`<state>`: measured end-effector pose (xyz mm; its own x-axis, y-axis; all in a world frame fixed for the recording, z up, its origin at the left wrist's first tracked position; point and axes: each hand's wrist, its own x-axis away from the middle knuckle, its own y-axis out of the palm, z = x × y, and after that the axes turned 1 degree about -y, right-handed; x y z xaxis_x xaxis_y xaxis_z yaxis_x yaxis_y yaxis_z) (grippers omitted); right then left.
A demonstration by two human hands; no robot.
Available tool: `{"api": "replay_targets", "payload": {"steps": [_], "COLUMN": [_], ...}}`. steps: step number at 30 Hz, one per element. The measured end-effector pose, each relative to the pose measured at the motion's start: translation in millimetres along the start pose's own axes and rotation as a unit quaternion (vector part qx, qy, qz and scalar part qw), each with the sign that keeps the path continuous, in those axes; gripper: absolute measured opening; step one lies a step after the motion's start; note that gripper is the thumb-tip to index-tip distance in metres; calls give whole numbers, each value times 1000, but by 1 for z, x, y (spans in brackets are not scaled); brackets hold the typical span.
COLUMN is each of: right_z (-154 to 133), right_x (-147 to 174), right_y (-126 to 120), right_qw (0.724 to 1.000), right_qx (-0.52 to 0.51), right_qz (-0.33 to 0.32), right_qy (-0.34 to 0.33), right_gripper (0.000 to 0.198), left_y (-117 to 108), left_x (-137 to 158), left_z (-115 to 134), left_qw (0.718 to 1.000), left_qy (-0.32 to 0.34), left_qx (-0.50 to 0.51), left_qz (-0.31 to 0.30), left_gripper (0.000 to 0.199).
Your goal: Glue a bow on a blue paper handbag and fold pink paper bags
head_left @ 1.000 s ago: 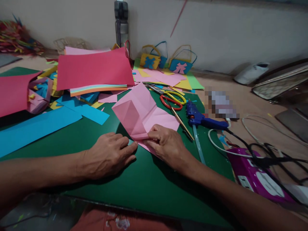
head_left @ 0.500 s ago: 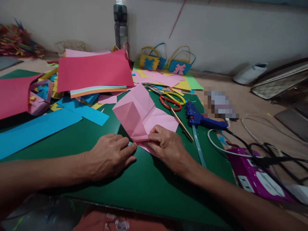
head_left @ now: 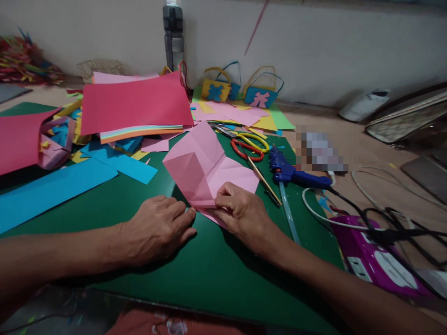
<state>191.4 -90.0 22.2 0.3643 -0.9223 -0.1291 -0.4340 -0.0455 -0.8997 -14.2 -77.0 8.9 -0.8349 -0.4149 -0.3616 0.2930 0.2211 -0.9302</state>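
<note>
A creased sheet of pink paper (head_left: 199,172), partly folded with flaps standing up, lies on the green mat (head_left: 195,265). My right hand (head_left: 242,216) pinches its near edge between thumb and bent fingers. At the sheet's near left corner rests my left hand (head_left: 162,228), knuckles up, fingers curled together. Its index fingertip meets the corner; whether anything is inside the curled fingers is hidden. Scissors (head_left: 247,148) with red and yellow handles and a thin pointed stick (head_left: 264,180) lie just beyond the paper on the right.
Right of the stick lies a blue glue gun (head_left: 289,172) with a glue stick, its cord running toward a purple power strip (head_left: 377,260). Blue strips (head_left: 59,190) and a stack of coloured paper (head_left: 136,102) lie left. Small paper bags (head_left: 216,89) stand by the wall.
My left hand has shifted slightly left and down along the mat at the paper's corner. My right hand keeps its pinch, and the pink paper has barely moved.
</note>
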Motion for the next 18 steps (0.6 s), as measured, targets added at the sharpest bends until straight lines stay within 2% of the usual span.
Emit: {"api": "replay_targets", "payload": {"steps": [7, 14, 16, 18], "right_z": [0, 6, 6, 4], "right_x": [9, 14, 15, 16], "right_y": [5, 2, 1, 1], "right_qw": [988, 983, 980, 977], "right_qx": [112, 134, 144, 159], "right_qz": [60, 52, 56, 63], "right_qy": [-90, -113, -122, -129], "right_gripper": [17, 15, 17, 19], "left_y": [1, 2, 1, -6], "left_x": [0, -1, -1, 0], "left_z": [0, -3, -3, -1], "left_qw": [1000, 1000, 999, 997], "left_qy": [6, 3, 17, 61], "left_qx": [-10, 10, 15, 21], "left_qz": [10, 12, 25, 45], "left_gripper": [23, 22, 20, 15]}}
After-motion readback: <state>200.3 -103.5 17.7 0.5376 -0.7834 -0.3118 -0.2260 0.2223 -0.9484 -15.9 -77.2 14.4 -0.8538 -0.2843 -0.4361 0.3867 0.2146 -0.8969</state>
